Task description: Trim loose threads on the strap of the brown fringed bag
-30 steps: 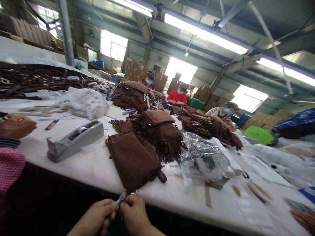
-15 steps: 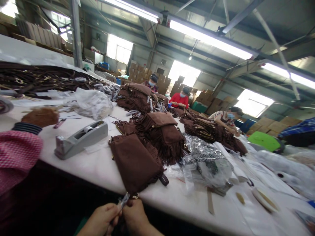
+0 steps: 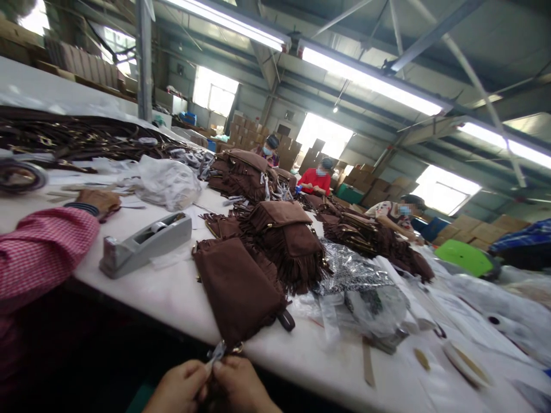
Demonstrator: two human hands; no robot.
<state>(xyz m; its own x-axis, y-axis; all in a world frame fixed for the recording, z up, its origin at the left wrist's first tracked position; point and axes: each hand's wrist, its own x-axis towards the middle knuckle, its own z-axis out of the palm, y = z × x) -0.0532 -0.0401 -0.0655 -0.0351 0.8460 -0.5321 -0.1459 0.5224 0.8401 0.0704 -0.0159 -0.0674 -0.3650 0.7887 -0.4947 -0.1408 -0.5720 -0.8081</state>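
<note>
Head view: left hand [image 3: 183,389] and right hand [image 3: 241,389] pressed together below table edge [image 3: 181,321], fingertips pinching small silvery tab [image 3: 216,351] at near corner of brown suede pouch [image 3: 236,289]. Pouch flat on table, long axis running away and slightly left from hands, both hands equally close. Versus one second earlier: grip unchanged; co-worker's pink-checked sleeve [image 3: 41,246] reaching further in, beside tape dispenser [image 3: 146,244].

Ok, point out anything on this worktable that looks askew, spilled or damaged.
Nothing looks damaged or spilled. The one oddity: the brown suede bag hangs its corner past the white table's edge, where the left hand and right hand pinch its small wrapped fitting. The grey tape dispenser sits at an angle.
</note>
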